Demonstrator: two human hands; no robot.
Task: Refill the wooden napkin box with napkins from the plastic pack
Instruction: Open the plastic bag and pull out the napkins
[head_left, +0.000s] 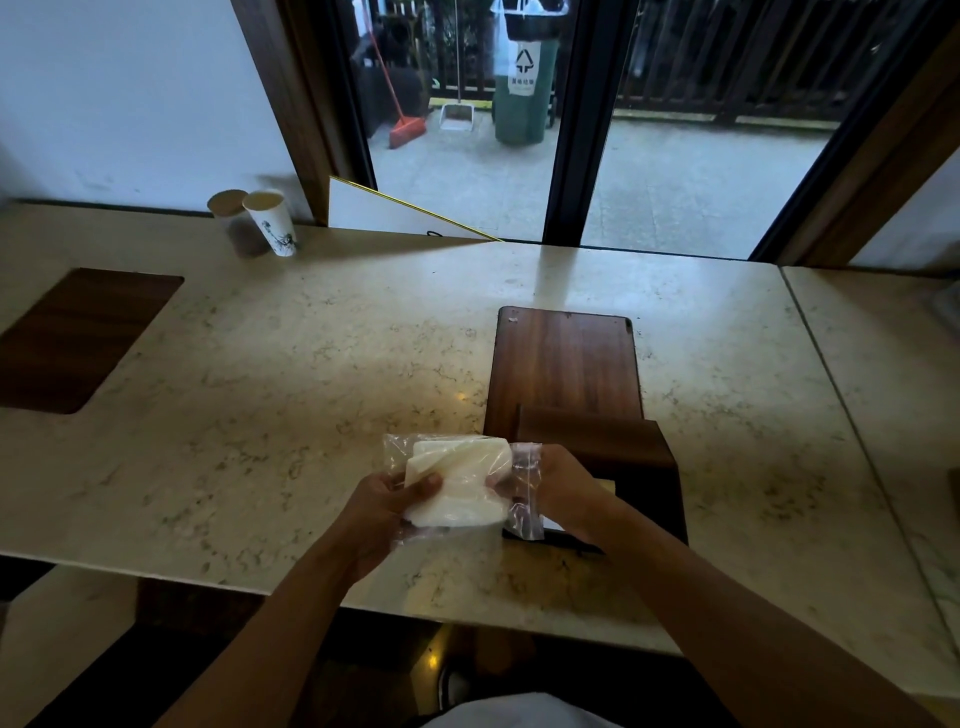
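While both hands, left hand (387, 512) and right hand (558, 491), grip the plastic pack (522, 491), the napkins (457, 480) between them could tear or spill short of the wooden box (652, 467) just beyond the right hand.

left hand (387, 506) gripping, right hand (558, 488) gripping, forearms converging
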